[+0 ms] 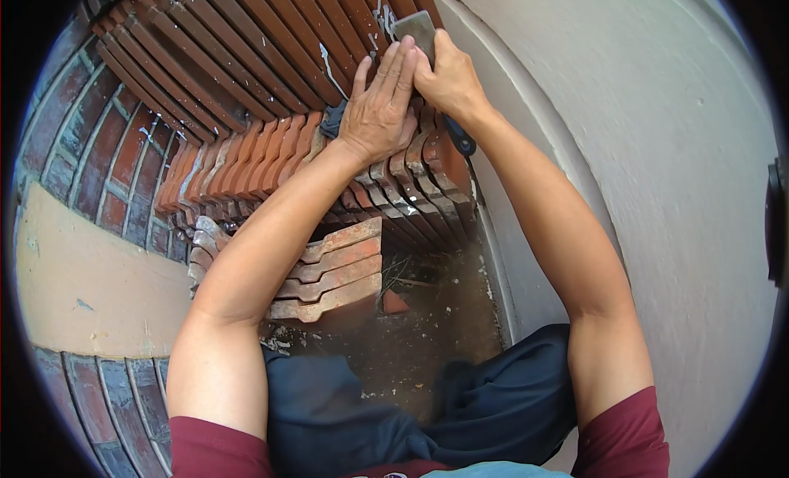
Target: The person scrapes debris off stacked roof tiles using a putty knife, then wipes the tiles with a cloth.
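Note:
My right hand (450,77) is wrapped round a scraper, whose grey metal blade (417,32) lies against the upper roof tiles (279,34) near the wall. A dark handle end (460,138) sticks out below that hand. My left hand (381,108) lies with its fingers extended beside the blade, its fingertips close to my right thumb. White splashes mark the brown tiles around both hands. Under my left hand a bit of dark cloth (332,119) shows at the tile edges.
Stacked orange tiles (263,161) stand below the brown ones, with a smaller stack (337,272) nearer me. A pale wall (657,166) rises on the right and a brick wall (103,149) on the left. A tile shard (395,302) lies on the dirty floor (444,314).

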`<state>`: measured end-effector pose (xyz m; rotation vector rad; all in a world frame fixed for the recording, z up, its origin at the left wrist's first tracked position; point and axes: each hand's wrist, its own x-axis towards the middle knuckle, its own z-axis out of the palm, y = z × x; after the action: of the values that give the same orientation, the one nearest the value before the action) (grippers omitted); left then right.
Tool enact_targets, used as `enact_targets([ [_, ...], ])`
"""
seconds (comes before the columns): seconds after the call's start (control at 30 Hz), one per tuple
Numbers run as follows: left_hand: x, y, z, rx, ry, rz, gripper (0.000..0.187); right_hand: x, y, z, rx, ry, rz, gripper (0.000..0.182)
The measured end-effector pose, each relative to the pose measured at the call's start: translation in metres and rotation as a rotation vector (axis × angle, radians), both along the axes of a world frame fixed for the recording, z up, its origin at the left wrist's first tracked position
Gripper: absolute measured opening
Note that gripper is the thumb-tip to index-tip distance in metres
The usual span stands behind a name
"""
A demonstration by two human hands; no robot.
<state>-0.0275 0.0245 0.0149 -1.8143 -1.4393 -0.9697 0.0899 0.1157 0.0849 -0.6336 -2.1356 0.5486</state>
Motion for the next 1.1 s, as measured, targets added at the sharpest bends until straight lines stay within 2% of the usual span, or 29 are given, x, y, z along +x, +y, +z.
enact_targets([
  [0.1,-0.004,0.0,0.0,-0.066,0.09,0.046,0.098,0.004,-0.001,-0.003,-0.056,-0.003,0.002,0.036],
  [0.17,-0.002,0.002,0.003,0.011,0.017,0.036,0.099,-0.002,0.0,0.002,0.003,0.032,0.01,0.036],
  [0.27,0.003,0.005,0.002,0.041,-0.017,0.051,0.1,-0.008,-0.001,0.009,-0.061,0.014,0.013,0.036],
  [0.3,0.004,0.004,0.001,0.012,-0.004,0.055,0.1,-0.007,0.003,0.003,0.079,0.046,0.012,0.037],
  [0.4,-0.002,0.006,-0.001,-0.001,0.075,0.074,0.097,0.003,0.004,-0.005,-0.145,-0.022,0.008,0.038],
  [0.43,-0.001,0.007,-0.001,0.015,0.069,0.069,0.096,0.004,0.003,-0.001,-0.151,-0.014,0.027,0.038],
  [0.57,0.006,0.011,0.008,0.13,-0.06,0.02,0.094,-0.006,0.001,0.003,-0.019,0.03,-0.008,0.036],
  [0.63,0.004,0.01,0.004,0.078,-0.001,0.037,0.094,-0.005,0.003,0.005,0.051,0.011,-0.02,0.037],
  [0.7,0.001,0.007,0.001,0.044,0.09,0.067,0.094,-0.002,0.002,-0.001,-0.072,0.01,-0.009,0.038],
  [0.77,0.0,0.008,0.001,0.044,0.072,0.052,0.093,0.001,0.002,-0.002,-0.156,0.001,0.016,0.039],
  [0.87,0.003,0.011,0.009,0.1,0.009,0.014,0.092,-0.004,0.0,0.009,-0.043,0.009,-0.003,0.037],
  [1.1,-0.002,0.007,0.007,0.065,0.062,0.006,0.095,0.0,-0.002,0.001,-0.16,-0.002,0.011,0.039],
])
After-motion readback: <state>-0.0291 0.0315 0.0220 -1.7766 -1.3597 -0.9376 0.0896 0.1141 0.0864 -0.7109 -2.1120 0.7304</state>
